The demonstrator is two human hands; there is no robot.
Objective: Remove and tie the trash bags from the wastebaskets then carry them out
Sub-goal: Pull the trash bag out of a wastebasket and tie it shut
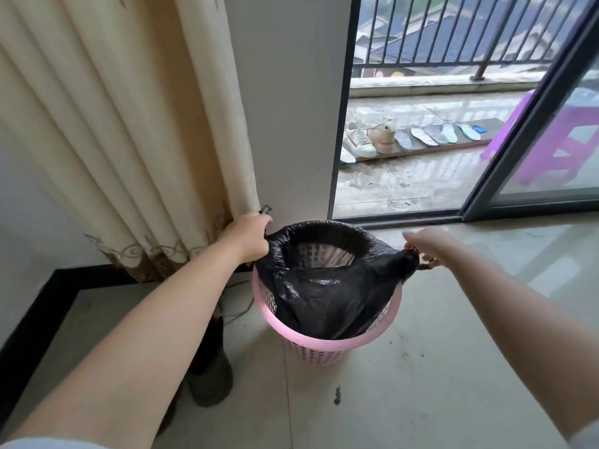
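We are working on the first step: freeing the bag (pixel 327 286) from the basket (pixel 324 346), which is standing on the floor just inside the open balcony door (pixel 531 131), beside the curtain (pixel 123 134). Our left hand (pixel 249 236) is clenching the bag's rim on the curtain side, and our right hand (pixel 424 244) is pinching the rim on the opposite side, pulling a pointed flap of plastic outward. The near part of the rim is already hanging loose inside the basket, while the far part is still stretching over the basket's edge.

Next, we judge, both hands need to be lifting the far rim clear, then drawing the two gathered sides together above the basket so they can be knotted. The basket is light mesh, so it may be rising with the bag unless the pull stays gentle.

We cannot tell what the bag is holding; its inside is showing only dark plastic and the mesh pattern behind it. The fingers of both hands are mostly hiding behind the knuckles and the plastic. A small dark object just above our left hand is too unclear to name.
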